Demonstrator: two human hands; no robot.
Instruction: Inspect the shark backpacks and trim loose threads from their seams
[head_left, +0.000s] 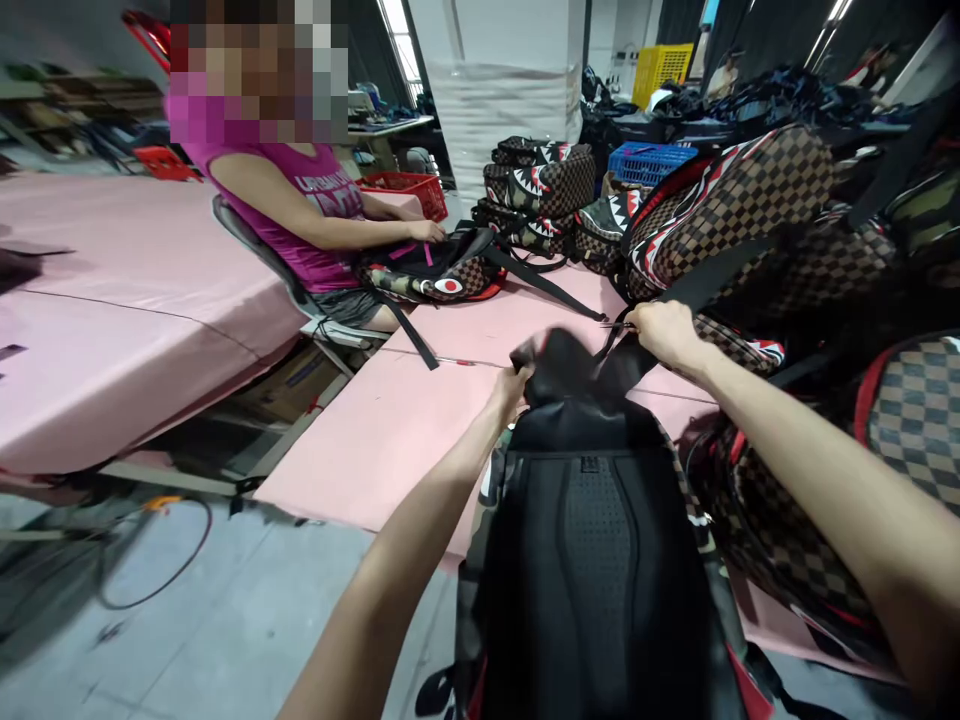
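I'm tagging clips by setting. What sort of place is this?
Probably a backpack factory: stacks of checkered backpacks, a co-worker at a pink table handling one, and a black backpack in hand.

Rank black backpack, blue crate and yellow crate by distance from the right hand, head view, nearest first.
1. black backpack: directly under the right hand, which holds its strap.
2. blue crate: beyond the pink table, in the mid-background.
3. yellow crate: farthest back, above the blue one in the picture.
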